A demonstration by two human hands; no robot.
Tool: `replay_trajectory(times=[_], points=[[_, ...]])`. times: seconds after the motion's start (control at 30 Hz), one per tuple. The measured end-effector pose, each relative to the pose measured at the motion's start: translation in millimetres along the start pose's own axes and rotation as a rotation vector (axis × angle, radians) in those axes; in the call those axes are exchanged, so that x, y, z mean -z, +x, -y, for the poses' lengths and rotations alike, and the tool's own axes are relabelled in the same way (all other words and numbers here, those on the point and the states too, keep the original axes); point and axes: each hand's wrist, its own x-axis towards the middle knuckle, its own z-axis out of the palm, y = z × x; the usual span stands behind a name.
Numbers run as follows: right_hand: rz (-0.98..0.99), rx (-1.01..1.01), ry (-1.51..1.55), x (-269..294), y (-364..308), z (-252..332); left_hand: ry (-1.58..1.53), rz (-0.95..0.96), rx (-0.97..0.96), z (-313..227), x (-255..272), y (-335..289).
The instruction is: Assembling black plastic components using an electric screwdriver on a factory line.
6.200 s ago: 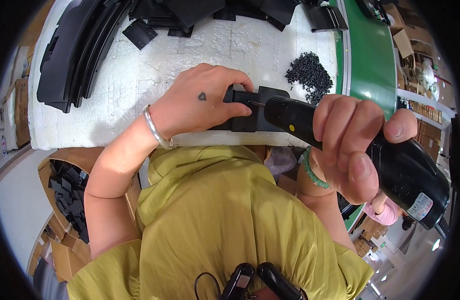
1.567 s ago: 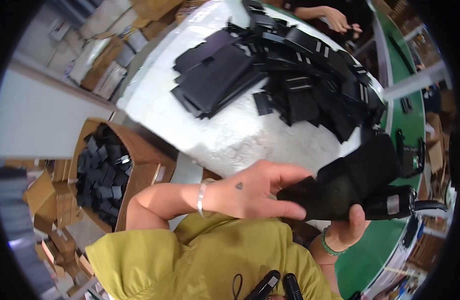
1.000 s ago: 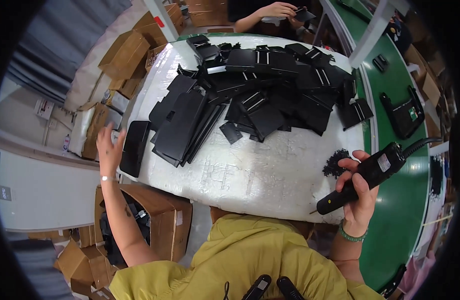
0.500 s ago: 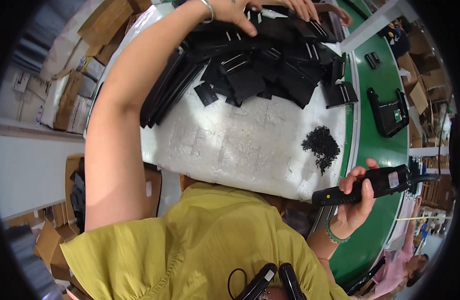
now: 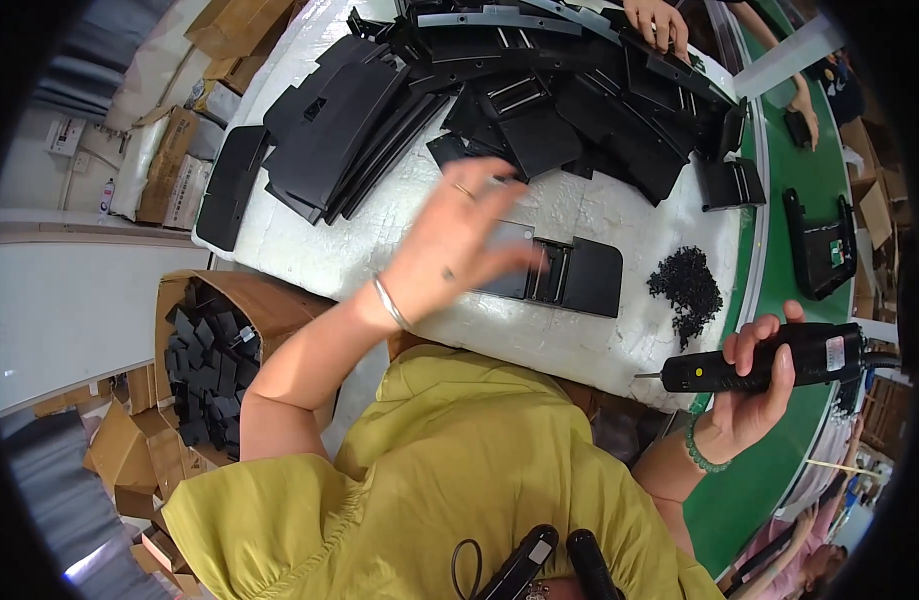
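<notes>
My right hand [image 5: 755,375] is wrapped round a black electric screwdriver [image 5: 700,371], whose thin bit points left past the near right edge of the padded table. A black plastic panel [image 5: 595,278] with a slotted middle lies flat on the white surface in front of me. Over its left part hovers my left hand [image 5: 458,240], slightly blurred, fingers spread and nothing seen in them; it hides some of the panel. To the right of that panel is a heap of small black screws [image 5: 685,292].
Stacked black panels [image 5: 330,120] and loose black parts [image 5: 540,140] cover the far half of the table. Another person's hand [image 5: 660,25] rests on them. At right, a green conveyor [image 5: 770,265] carries a black housing [image 5: 820,245]. A carton of black pieces [image 5: 215,360] stands at lower left.
My left hand has come back from the far parts to the near table, where a black panel now lies. My right hand still holds the screwdriver, and its bit now shows.
</notes>
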Motion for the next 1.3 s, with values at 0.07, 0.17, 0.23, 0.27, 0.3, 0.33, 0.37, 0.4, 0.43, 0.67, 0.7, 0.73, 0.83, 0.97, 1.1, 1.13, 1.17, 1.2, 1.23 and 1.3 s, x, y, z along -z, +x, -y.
replay_trajectory(times=[0.07,0.17,0.23,0.27,0.3,0.33,0.37,0.4,0.43,0.67,0.7,0.73,0.83,0.97,1.1,1.13,1.17,1.2,1.23,1.3], points=[[-0.018,0.01,0.001,3,-3,-1,0.154,-0.04,0.077,27,1,1],[-0.054,-0.012,0.008,-1,-3,-8,0.347,-0.093,0.162,47,-6,-2],[-0.055,-0.003,0.012,-1,-5,-8,0.31,-0.057,0.191,48,-7,0],[-0.05,0.004,0.018,-1,-6,-8,0.31,-0.052,0.186,48,-4,1],[-0.058,0.001,0.02,1,-7,-8,0.317,-0.033,0.166,47,-3,0],[-0.053,0.002,0.025,2,-6,-8,0.326,-0.014,0.145,45,0,-2],[-0.048,0.002,0.031,4,-6,-8,0.318,0.01,0.131,42,5,-3],[-0.056,0.006,0.021,3,-7,-7,0.306,0.012,0.125,43,5,-3],[-0.052,0.008,0.009,2,-7,-6,0.304,0.029,0.097,45,5,-4],[-0.055,0.002,-0.006,6,-10,-7,0.207,0.159,0.172,25,27,7],[-0.062,0.007,-0.021,5,-11,-7,0.138,0.145,0.222,24,31,6],[-0.072,0.011,-0.039,4,-11,-6,0.076,0.078,0.133,24,32,9],[-0.139,0.001,-0.038,-2,-12,-6,-0.406,0.059,0.342,10,25,16],[-0.084,0.004,0.027,-11,-10,-9,-0.438,0.352,0.374,-16,9,32],[-0.059,0.001,0.033,-4,-10,-6,-0.435,0.355,0.232,-17,-11,29],[-0.074,0.005,0.033,-3,-11,-7,-0.381,0.403,0.221,-16,-11,28],[-0.079,0.002,0.03,-3,-10,-7,-0.325,0.449,0.21,-16,-12,28],[-0.093,0.006,0.024,-2,-10,-7,-0.328,0.451,0.215,-15,-14,26],[-0.106,0.01,0.019,-2,-10,-7,-0.377,0.379,0.205,-14,-17,22],[-0.094,0.001,0.027,-1,-11,-7,-0.425,0.305,0.197,-14,-18,20]])
